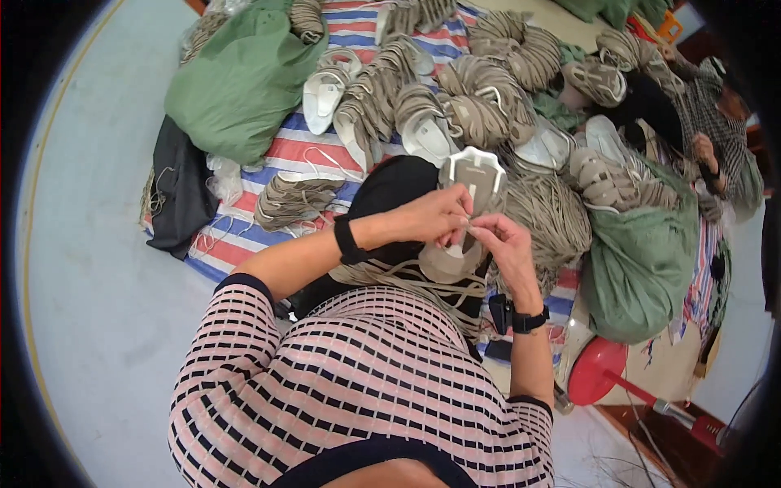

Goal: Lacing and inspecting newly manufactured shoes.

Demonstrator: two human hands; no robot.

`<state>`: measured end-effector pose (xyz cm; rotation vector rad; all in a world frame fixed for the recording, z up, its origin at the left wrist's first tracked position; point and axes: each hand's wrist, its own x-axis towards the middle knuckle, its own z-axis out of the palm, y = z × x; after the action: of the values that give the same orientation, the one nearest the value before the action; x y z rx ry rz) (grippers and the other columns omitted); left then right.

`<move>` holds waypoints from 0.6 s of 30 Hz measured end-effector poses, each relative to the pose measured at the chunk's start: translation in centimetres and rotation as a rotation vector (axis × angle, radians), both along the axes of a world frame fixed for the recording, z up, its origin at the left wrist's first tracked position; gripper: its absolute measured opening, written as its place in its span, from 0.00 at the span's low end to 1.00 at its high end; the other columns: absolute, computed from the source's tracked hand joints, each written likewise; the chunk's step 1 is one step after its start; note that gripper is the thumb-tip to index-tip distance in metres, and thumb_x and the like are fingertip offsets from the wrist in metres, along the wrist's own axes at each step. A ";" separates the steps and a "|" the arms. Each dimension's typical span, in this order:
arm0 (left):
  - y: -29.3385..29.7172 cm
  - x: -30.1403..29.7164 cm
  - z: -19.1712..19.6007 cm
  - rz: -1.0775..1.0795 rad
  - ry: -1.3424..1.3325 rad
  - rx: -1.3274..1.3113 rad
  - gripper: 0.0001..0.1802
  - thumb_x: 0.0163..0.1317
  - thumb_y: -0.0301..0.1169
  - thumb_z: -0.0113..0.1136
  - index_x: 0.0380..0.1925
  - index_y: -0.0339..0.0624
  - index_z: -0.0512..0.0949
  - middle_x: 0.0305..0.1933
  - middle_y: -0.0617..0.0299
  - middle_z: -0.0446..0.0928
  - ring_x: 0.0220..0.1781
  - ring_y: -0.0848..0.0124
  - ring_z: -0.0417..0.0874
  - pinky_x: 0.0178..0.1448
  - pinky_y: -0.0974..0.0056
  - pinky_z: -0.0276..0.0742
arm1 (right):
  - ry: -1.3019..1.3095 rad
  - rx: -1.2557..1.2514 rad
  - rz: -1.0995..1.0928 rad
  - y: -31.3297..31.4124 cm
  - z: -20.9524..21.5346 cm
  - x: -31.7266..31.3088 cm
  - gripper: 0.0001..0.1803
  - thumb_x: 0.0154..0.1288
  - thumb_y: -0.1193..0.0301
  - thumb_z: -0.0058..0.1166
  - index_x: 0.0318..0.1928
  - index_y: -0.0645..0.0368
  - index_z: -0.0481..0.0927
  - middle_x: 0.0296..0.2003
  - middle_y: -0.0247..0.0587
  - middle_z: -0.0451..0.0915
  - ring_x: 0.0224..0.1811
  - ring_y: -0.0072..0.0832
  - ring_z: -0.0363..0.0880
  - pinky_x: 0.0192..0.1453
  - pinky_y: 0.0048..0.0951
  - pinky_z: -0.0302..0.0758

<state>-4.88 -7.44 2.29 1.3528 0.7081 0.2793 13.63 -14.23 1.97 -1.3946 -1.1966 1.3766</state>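
A taupe shoe upper [476, 175] with white edging lies on my lap, its white-edged end pointing away from me. Over its middle my left hand [439, 218] is closed in a pinch. My right hand [506, 242] pinches right beside it, thumb and forefinger almost touching the left fingertips. What sits between the fingers is too small to make out. A thick bundle of taupe shoelaces [553, 220] lies to the right of the upper, and more loose laces [399, 275] run across my lap below my left wrist.
Stacked shoe uppers [378, 93] cover the striped sheet [301, 150] ahead, with a smaller stack [294, 199] at left. Green sacks [244, 85] stand far left and at right [643, 264]. A red round-based stand [598, 372] is at lower right. Another person [720, 130] sits at far right.
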 end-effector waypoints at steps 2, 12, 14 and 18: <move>0.2 0.1 0.6 -0.004 -0.025 -0.081 0.09 0.64 0.26 0.46 0.41 0.38 0.60 0.21 0.62 0.73 0.19 0.77 0.71 0.23 0.74 0.68 | -0.043 0.087 0.004 0.5 -0.2 0.3 0.04 0.58 0.76 0.56 0.33 0.64 0.80 0.25 0.28 0.76 0.28 0.14 0.69 0.33 0.18 0.67; 0.9 0.2 -1.0 0.167 0.548 0.599 0.14 0.55 0.39 0.59 0.24 0.39 0.71 0.20 0.54 0.76 0.27 0.55 0.79 0.31 0.55 0.72 | -0.509 0.432 -0.067 0.3 -1.7 1.1 0.05 0.51 0.78 0.57 0.31 0.59 0.80 0.30 0.36 0.77 0.32 0.28 0.75 0.37 0.26 0.67; 0.8 0.3 -1.2 0.185 0.572 0.578 0.15 0.53 0.39 0.61 0.23 0.39 0.71 0.21 0.53 0.77 0.27 0.53 0.79 0.32 0.54 0.72 | -0.713 0.510 -0.018 0.4 -1.3 1.2 0.05 0.51 0.76 0.58 0.31 0.56 0.80 0.30 0.33 0.77 0.32 0.29 0.74 0.38 0.30 0.62; 1.4 0.1 -2.1 0.198 0.481 0.404 0.15 0.52 0.36 0.63 0.21 0.38 0.70 0.20 0.55 0.76 0.22 0.62 0.80 0.28 0.60 0.74 | -0.757 0.582 0.032 0.8 -0.7 1.3 0.05 0.51 0.74 0.58 0.31 0.54 0.80 0.30 0.31 0.77 0.32 0.30 0.73 0.38 0.31 0.58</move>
<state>-4.74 -6.07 0.23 1.7624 1.2408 0.2651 14.97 -13.39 1.26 -1.4823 -1.9099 0.4087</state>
